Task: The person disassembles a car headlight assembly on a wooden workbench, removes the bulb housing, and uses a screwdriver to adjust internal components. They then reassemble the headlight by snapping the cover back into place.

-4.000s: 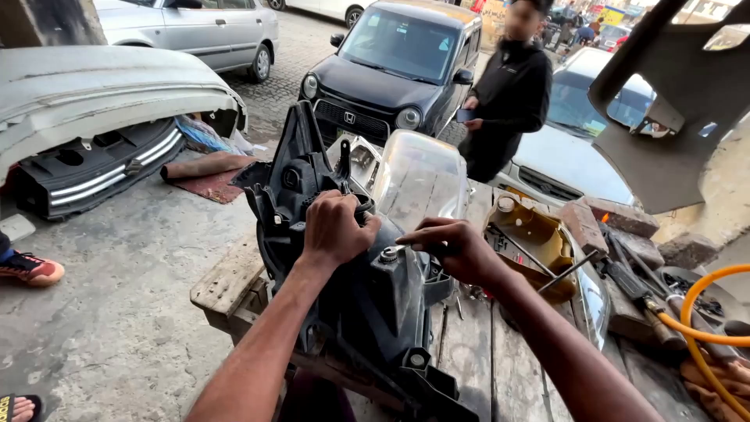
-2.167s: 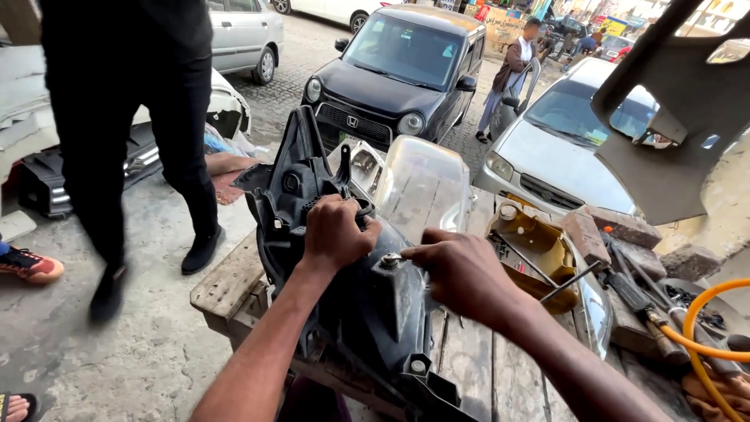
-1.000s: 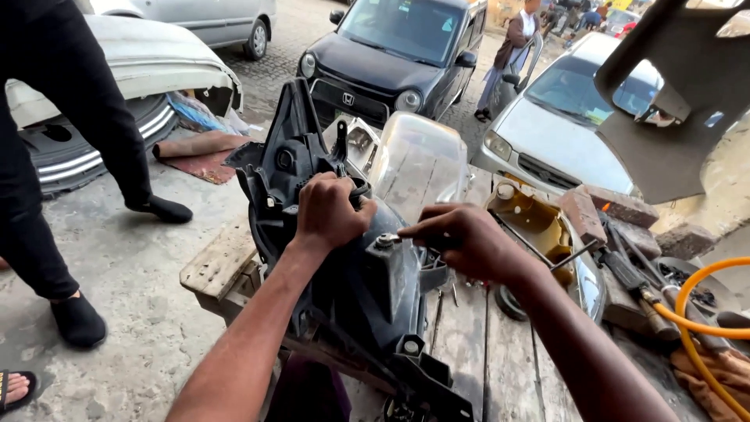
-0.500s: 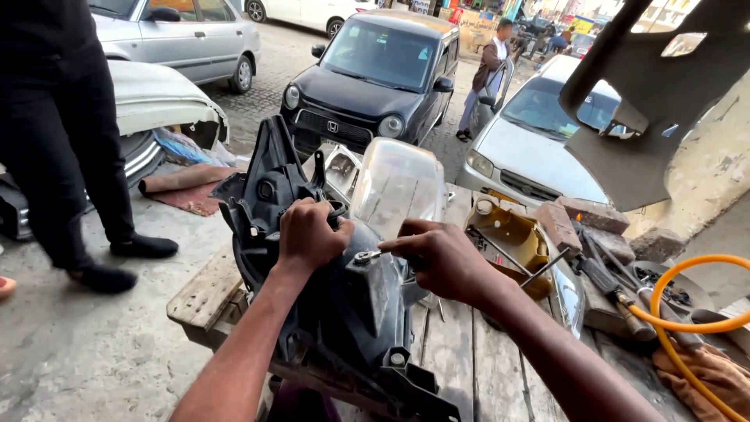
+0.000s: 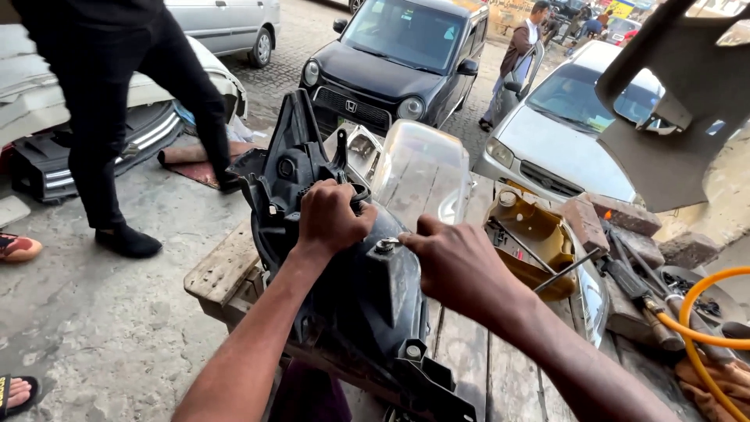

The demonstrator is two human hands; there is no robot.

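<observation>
Headlight housing (image 5: 344,289), black and standing back side up, sits on our wooden bench (image 5: 223,270) with its clear lens (image 5: 418,176) facing away toward the parked cars. We grip its upper back with our left hand (image 5: 334,219), fingers curled tight over a round socket. Our right hand (image 5: 457,262) pinches a small metal screw (image 5: 385,245) on top of the housing between thumb and fingertips; whether a tool is in that hand we cannot tell. Just right of the housing lies a yellowish lamp shell (image 5: 539,242) with a thin rod (image 5: 566,270) across it, and an orange hose (image 5: 703,344) curls at the bench's far right. A person in black trousers (image 5: 129,117) stands on the concrete to our left.
</observation>
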